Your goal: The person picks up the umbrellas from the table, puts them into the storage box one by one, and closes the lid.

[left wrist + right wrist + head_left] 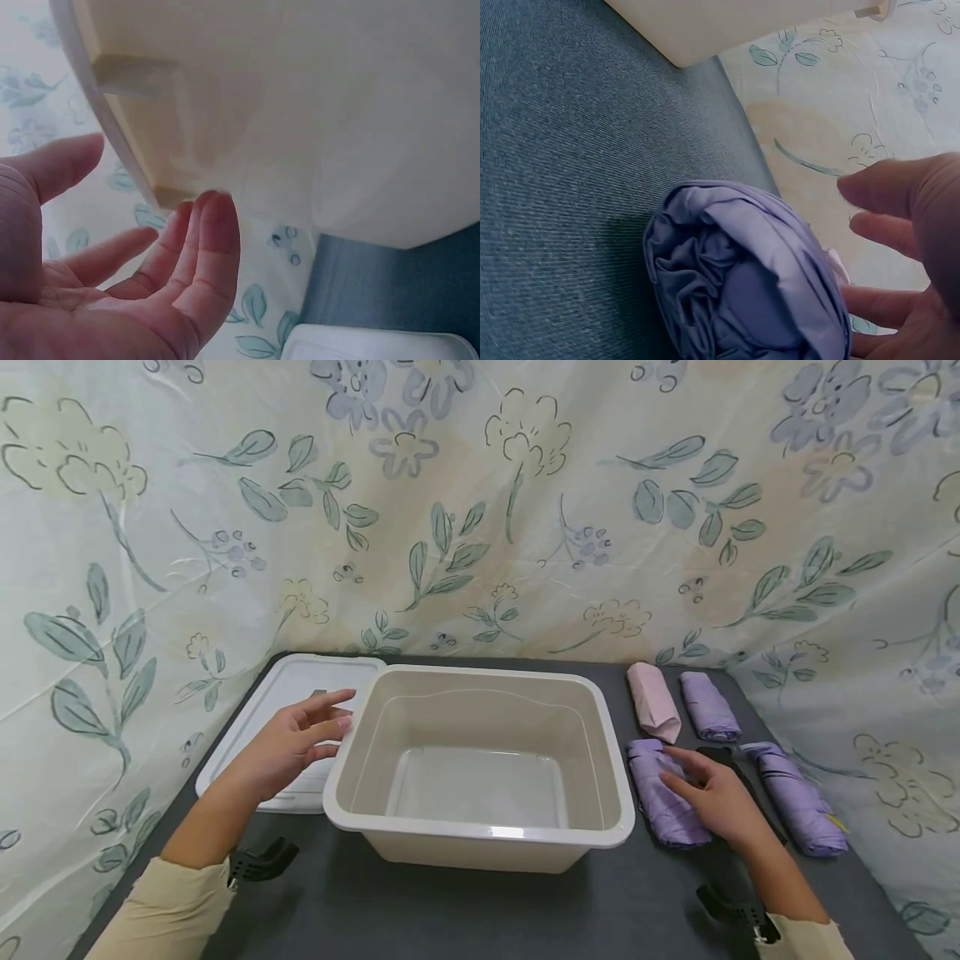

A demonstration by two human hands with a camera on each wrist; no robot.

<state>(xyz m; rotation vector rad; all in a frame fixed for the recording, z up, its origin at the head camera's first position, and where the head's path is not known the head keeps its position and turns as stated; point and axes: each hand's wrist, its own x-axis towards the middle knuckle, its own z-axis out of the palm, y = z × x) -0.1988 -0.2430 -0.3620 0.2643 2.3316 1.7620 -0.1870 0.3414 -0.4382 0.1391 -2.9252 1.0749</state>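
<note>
A beige plastic tub [480, 852] stands in the middle of the table, its inside bare. My left hand [292, 743] is beside its left rim, fingers loosely bent and parted, holding nothing. In the left wrist view the fingertips [217, 214] overlap the underside of the tub's rim. On the right, my right hand [712, 797] hovers over a rolled purple cloth bundle [660, 789], thumb and fingers spread. The right wrist view shows the gathered end of that purple bundle [742, 277], with the fingers [881, 304] along its far side.
A white lid [292, 681] lies flat behind my left hand, partly under the tub's edge. Right of the tub are a pink wrapped bundle [652, 697] and two more purple rolls [708, 706], with a black strap-like item [750, 785] between. A floral curtain [480, 527] hangs behind the dark table.
</note>
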